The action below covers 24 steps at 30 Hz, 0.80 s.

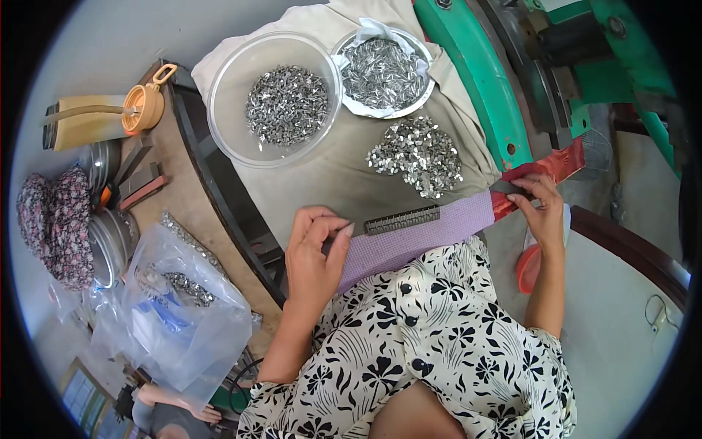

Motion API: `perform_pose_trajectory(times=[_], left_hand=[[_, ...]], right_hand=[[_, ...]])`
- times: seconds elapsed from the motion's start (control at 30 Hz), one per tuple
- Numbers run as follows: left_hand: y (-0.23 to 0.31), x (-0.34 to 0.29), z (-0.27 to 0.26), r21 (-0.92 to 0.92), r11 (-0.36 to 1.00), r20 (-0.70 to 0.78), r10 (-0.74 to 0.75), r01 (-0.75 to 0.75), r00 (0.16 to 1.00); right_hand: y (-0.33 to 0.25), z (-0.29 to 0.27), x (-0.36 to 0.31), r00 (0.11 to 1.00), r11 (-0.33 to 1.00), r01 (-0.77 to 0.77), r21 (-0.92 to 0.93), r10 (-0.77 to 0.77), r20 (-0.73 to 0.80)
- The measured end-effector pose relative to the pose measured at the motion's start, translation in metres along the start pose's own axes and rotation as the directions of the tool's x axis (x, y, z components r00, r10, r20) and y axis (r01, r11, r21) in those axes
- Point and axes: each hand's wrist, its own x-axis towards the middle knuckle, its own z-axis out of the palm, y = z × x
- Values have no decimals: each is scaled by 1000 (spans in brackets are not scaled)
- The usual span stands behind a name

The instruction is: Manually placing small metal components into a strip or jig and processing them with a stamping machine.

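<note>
On the purple checked cloth [417, 245] in front of me lies a dark metal rack [402, 220] with a row of slots. My left hand [314, 249] is just left of it, thumb and fingertips pinched together; anything between them is too small to make out. At the cloth's right end, my right hand [542, 208] pinches a dark flat piece [503, 187] over a red shiny cloth [563, 162]. Beyond the rack is a loose heap of small shiny metal pieces [417, 157]. Farther off stand a clear plastic bowl [228, 139] of small metal parts and a lined metal bowl [426, 89] of slender metal pieces.
A green machine frame [475, 80] rises at the far right. On the left, a wooden table [179, 186] bears an orange-lidded container [144, 108], a plastic bag [168, 322] with metal parts, and flowered fabric [55, 227]. Another person's hand [207, 413] shows at lower left.
</note>
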Motion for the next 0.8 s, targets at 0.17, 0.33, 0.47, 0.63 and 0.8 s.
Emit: perform_pose_trajectory(times=[0.17,0.33,0.47,0.63,0.8], left_hand=[[4,-1,0,25,1000,24,-17,16,1000],[6,1,2,148,989,66,3,-13,998],[9,-1,6,110,994,102,-5,-7,995],[-3,-8,14,63,998,46,9,-11,999],[-7,-10,17,19,1000,11,20,-20,1000]], right_hand=[[-17,-6,-24,987,992,126,23,-122,-108],[-86,25,-8,930,929,366,55,-365,-40],[-106,47,4,886,883,462,88,-463,-3],[-106,51,15,891,890,454,40,-452,-55],[-87,51,13,924,929,369,-3,-367,-106]])
